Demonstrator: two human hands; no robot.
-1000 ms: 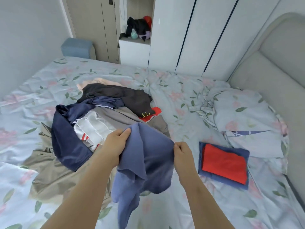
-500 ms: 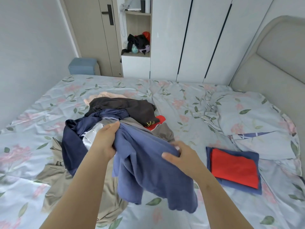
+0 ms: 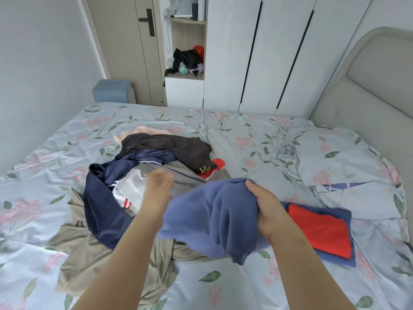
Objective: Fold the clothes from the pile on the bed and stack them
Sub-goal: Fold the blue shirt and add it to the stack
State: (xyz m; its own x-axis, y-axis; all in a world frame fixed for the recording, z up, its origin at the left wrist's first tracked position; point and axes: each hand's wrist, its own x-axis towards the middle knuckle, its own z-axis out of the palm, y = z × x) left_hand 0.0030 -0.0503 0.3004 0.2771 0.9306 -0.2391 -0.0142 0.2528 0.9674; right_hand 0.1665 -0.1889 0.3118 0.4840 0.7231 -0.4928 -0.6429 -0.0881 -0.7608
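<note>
A: What changed?

B: The left hand (image 3: 159, 186) has let go of the blue garment (image 3: 214, 218), which it gripped half a second ago. One-handed hold now, so the cloth is bunched, not spread. I'd say the fold hasn't started; probably a regrip.

A: Hands?

B: Left is blurred, fingers loose, holding nothing, over the pile (image 3: 102, 211). The right hand (image 3: 266, 209) is clenched on the garment's upper edge. The garment hangs above the bed (image 3: 245, 135), between the pile and the folded stack (image 3: 321, 229).
</note>
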